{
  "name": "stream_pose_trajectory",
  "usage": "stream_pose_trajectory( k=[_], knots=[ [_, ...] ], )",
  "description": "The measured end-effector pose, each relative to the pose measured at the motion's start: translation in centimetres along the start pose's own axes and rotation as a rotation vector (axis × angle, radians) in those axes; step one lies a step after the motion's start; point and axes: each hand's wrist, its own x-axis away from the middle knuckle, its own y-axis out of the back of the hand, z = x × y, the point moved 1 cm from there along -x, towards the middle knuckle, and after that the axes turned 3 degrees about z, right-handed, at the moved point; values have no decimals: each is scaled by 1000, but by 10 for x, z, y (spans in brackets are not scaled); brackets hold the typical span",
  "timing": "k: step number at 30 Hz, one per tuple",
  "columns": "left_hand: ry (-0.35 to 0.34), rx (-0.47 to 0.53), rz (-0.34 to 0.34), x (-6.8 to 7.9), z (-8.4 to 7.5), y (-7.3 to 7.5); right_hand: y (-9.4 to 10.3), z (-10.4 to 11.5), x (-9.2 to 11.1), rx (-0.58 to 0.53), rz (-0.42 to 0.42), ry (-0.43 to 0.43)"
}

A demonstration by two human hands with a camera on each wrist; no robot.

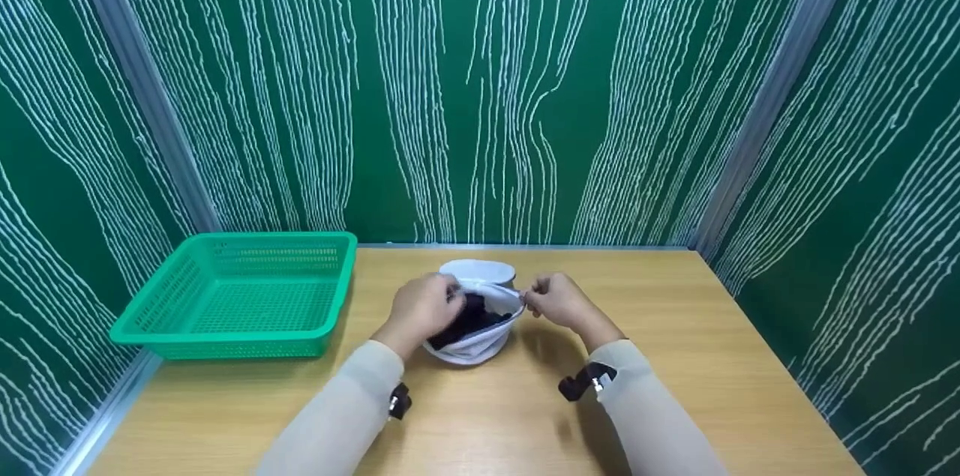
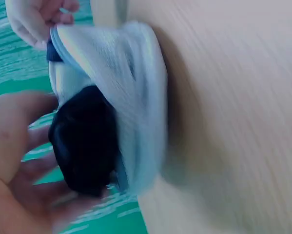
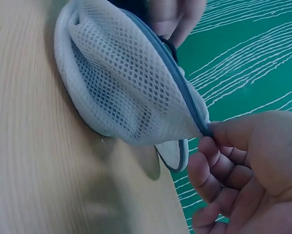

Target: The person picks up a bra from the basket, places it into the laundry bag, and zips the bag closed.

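A white mesh laundry bag (image 1: 469, 351) with a grey zip edge sits on the table, its mouth open. Bundled black cloth (image 1: 471, 320) fills part of the mouth; its kind cannot be told. My left hand (image 1: 426, 305) is at the bag's left side. In the left wrist view its blurred, loosely spread fingers (image 2: 38, 168) lie along the black cloth (image 2: 85, 141). With thumb and forefinger, my right hand (image 1: 561, 301) pinches the zip edge at the bag's right corner, plainly seen in the right wrist view beside the honeycomb mesh (image 3: 131, 83).
A green plastic basket (image 1: 225, 346) with perforated sides stands on the left of the wooden table (image 1: 660, 356). Green panels (image 1: 585, 109) with white wavy lines rise behind the table and along both sides. Dark straps with small devices are on both wrists.
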Motion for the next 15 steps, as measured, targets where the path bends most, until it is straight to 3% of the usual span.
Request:
stream_pose_trajectory(
  k=[3,7,11,15],
  knots=[
    [95,18,-83,-1,10,5,-2,-1,0,1,4,6],
    [222,121,-51,1,30,1,-5,-1,1,-5,19,16],
    [218,262,-12,2,47,-6,-7,1,1,9,21,21],
    [229,353,-26,2,58,-8,-6,4,-1,22,11,19]
  ],
)
